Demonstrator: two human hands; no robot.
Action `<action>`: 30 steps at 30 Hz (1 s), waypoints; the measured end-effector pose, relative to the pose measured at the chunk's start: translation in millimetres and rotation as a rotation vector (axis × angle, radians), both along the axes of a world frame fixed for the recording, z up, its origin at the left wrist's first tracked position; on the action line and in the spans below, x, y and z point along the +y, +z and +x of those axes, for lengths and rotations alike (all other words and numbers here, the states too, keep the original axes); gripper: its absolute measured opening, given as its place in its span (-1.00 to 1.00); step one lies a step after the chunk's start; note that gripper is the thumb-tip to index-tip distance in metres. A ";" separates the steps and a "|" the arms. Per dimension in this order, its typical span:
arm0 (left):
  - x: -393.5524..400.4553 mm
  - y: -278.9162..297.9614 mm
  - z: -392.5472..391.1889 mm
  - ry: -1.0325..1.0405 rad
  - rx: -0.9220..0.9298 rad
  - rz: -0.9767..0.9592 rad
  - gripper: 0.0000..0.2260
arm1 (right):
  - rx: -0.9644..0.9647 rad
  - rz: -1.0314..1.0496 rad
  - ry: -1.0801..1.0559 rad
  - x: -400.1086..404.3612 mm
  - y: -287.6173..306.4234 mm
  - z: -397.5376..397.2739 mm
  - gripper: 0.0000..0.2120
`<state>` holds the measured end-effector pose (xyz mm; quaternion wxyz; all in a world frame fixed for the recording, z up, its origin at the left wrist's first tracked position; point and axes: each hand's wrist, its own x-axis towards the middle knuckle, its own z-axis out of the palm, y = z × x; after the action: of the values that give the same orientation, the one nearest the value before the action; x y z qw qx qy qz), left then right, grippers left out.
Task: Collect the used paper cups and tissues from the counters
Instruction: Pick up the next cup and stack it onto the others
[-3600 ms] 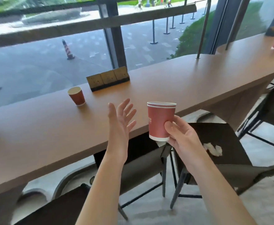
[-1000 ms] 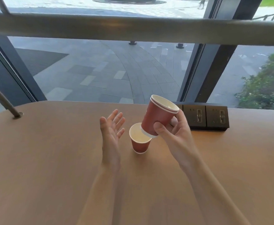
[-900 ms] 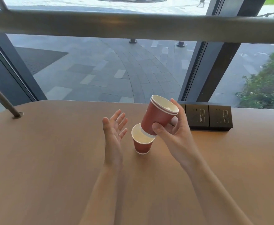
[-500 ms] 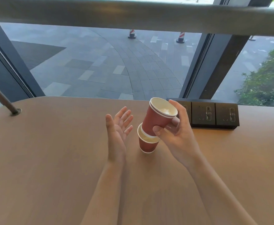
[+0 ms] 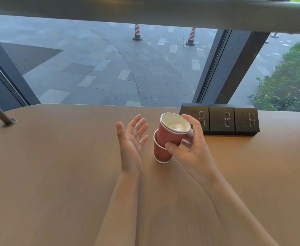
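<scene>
Right hand [image 5: 191, 153]: grips tilted cup stack [image 5: 172, 132], its base entering the standing cup [image 5: 160, 154] on the counter [image 5: 56, 174].
Left hand [image 5: 131, 141]: fingers spread, empty, just left.

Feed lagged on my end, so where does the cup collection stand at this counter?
Done: the stack of red paper cups in the right hand has something white and crumpled inside, probably tissue. In hand: that stack sits tilted, partly inside the single red paper cup standing on the wooden counter, not fully seated. The left hand is open beside it, touching nothing. Left: seat the stack, then lift everything. No other litter shows here.
</scene>
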<state>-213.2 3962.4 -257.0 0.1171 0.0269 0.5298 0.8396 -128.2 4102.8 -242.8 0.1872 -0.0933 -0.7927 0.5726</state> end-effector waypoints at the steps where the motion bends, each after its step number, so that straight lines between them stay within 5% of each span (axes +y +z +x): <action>1: 0.2 -1.0 -0.8 -0.004 -0.006 0.008 -0.29 | -0.004 0.006 -0.001 -0.5 -0.4 -0.3 -0.23; 10: -0.1 0.8 -2.0 -0.032 -0.022 0.057 -0.24 | 0.027 0.111 -0.026 -3.6 -1.8 -0.5 -0.29; 21: 2.2 1.3 -1.1 -0.039 -0.030 0.025 -0.26 | 0.044 0.168 -0.055 -1.1 -11.0 0.5 -0.64; 30: 2.3 0.4 -1.8 -0.051 -0.043 0.017 -0.28 | 0.023 0.116 -0.008 -8.7 -12.5 -5.1 -0.41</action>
<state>-215.0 3964.7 -256.6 0.1496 0.0236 0.5191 0.8412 -133.3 4094.0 -255.3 0.2038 -0.0786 -0.8221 0.5258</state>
